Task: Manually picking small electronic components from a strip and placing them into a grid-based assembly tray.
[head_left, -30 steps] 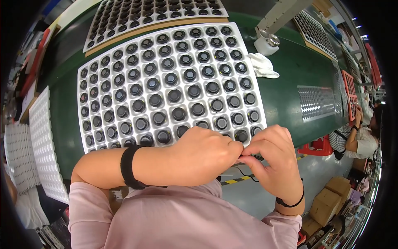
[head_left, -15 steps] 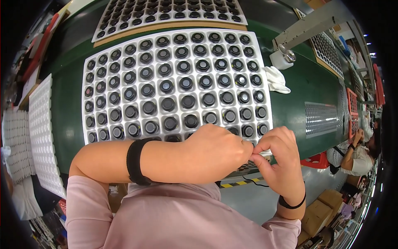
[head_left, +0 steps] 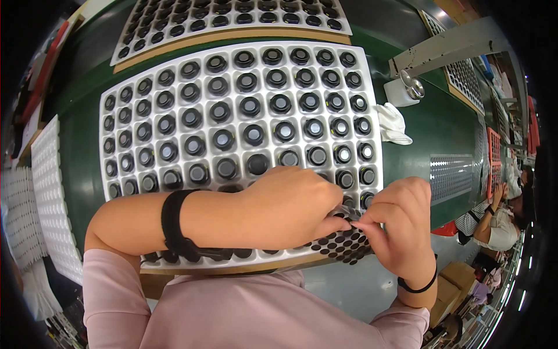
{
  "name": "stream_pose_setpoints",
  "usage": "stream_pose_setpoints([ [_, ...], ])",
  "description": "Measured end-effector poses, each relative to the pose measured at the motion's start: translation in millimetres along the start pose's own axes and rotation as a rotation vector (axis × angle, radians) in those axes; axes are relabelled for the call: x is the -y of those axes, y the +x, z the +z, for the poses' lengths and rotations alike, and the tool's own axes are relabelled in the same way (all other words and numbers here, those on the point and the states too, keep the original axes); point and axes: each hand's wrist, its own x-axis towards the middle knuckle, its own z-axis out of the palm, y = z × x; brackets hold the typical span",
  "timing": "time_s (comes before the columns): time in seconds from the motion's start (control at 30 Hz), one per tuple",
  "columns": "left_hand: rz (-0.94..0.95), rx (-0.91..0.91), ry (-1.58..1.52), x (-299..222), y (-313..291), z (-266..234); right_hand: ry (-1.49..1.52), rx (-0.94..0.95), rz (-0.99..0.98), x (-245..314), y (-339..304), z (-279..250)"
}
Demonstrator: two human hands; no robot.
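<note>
A white moulded tray point(head_left: 232, 84) full of round black parts with grey centres, such as this black part point(head_left: 250, 106), lies before me. My left hand point(head_left: 293, 200) reaches across its near right part, closed on a flexible sheet of black round dots point(head_left: 346, 246). The sheet hangs below the fingers at the tray's near right corner. My right hand point(head_left: 398, 224) pinches with thumb and forefinger at the sheet's upper edge, close to my left thumb. Whether a single dot is between those fingertips is too small to tell. My left forearm hides some of the near rows.
Another filled tray point(head_left: 232, 22) lies beyond. A white cloth point(head_left: 393, 123) and a white bottle with a metal top point(head_left: 402, 92) are at the right, below a metal arm point(head_left: 450, 49). A dotted clear sheet point(head_left: 451, 177) lies farther right. White trays point(head_left: 52, 198) stand left. A co-worker point(head_left: 500, 224) sits at the far right.
The sheet of black dots now shows below my left hand; before, it was mostly hidden. My right hand is slightly lower and farther right. The whole view has shifted slightly.
</note>
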Motion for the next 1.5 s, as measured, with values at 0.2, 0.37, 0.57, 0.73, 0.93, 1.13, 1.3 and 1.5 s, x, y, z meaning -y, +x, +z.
stream_pose_setpoints([
  [0.2, 0.228, -0.012, 0.182, 15.8, 4.6, -1.6, 0.288, 0.097, 0.258, -53.0, 15.5, 1.2],
  [0.37, 0.341, -0.029, 0.396, 33.1, 9.6, 6.7, 0.584, 0.213, 0.569, -79.5, 28.5, 28.3],
  [0.57, 0.328, -0.108, 0.522, 46.3, 12.9, 14.3, 0.534, 0.25, 0.569, -85.5, 29.2, 45.1],
  [0.73, 0.323, -0.143, 0.574, 48.5, 12.9, 20.3, 0.43, 0.252, 0.465, -88.6, 29.1, 48.2],
  [0.93, 0.305, -0.166, 0.583, 46.5, 13.9, 23.4, 0.386, 0.266, 0.461, -89.5, 29.0, 47.8],
  [1.13, 0.293, -0.177, 0.588, 45.2, 13.7, 25.2, 0.364, 0.269, 0.462, -88.3, 29.3, 48.3],
  [1.3, 0.297, -0.172, 0.575, 44.8, 13.9, 25.2, 0.347, 0.263, 0.451, -86.7, 30.3, 49.5],
  [1.5, 0.29, -0.171, 0.586, 44.7, 13.4, 25.4, 0.29, 0.242, 0.423, -84.9, 29.4, 52.5],
])
